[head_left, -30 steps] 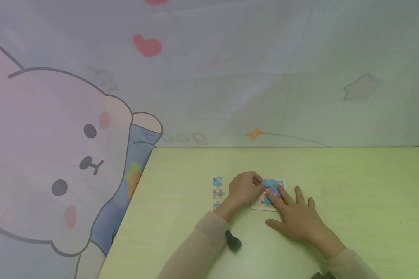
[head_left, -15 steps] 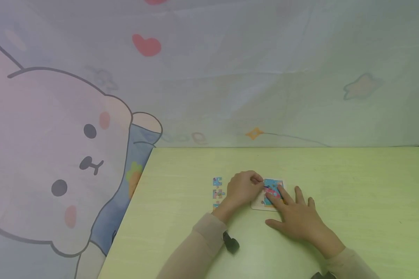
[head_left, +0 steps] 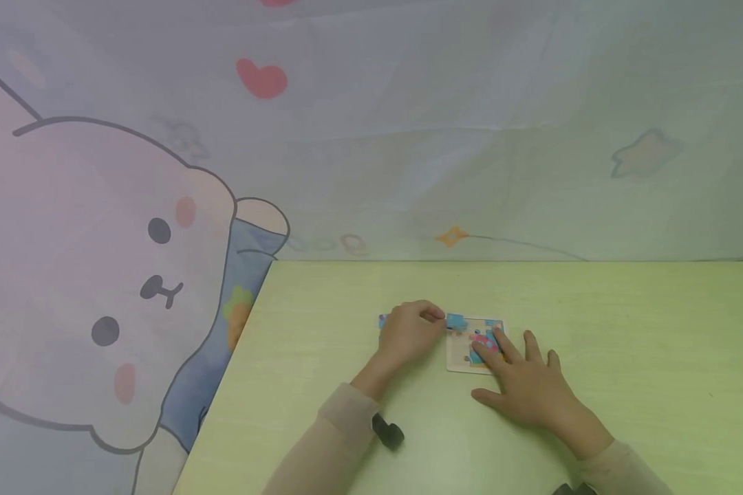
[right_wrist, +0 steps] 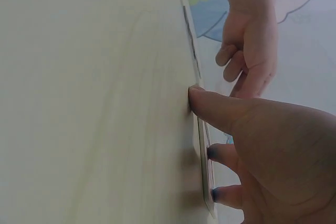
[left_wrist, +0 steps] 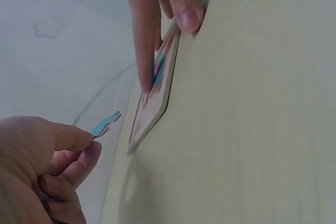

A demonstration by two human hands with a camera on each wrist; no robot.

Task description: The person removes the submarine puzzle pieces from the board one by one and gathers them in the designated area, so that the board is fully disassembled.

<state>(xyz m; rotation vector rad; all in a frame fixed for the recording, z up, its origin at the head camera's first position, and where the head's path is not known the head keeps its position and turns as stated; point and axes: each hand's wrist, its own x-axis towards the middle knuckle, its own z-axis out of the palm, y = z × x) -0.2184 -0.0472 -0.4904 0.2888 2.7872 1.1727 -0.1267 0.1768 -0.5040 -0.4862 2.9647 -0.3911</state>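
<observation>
Blue jigsaw piece (head_left: 455,322) pinched in my left grip (head_left: 411,333), I rested my right grip (head_left: 528,385), spread wide, on the partly filled puzzle tray (head_left: 458,359).

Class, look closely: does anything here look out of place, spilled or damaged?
Nothing stands out: the left hand pinches a blue puzzle piece above the puzzle board, whose gaps simply suit an unfinished puzzle.

Text: none readable | backdrop (head_left: 408,158): faint letter-like marks (head_left: 325,245), too blurred
</observation>
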